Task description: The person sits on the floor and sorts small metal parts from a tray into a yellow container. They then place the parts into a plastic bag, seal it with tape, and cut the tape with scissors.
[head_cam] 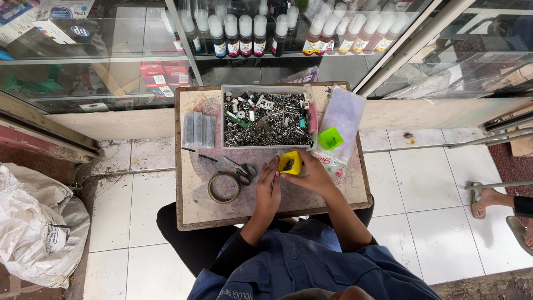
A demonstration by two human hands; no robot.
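Right hand (312, 173) fingers clamped on yellow screw cup (290, 163), below screw tray (266, 89); left hand (268, 180) fingers together, touching cup.

The small dark pieces in the yellow cup (289, 163) are too small to be told apart. A bystander's sandalled feet (484, 201) are cut off by the right edge.

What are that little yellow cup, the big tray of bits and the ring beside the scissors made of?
Yellow cup: looks like glossy plastic, bright uniform colour.
Tray: probably clear or whitish plastic with thin walls; its contents glint like metal screws.
Ring: seems a tape roll, brownish and translucent; hard to be sure.
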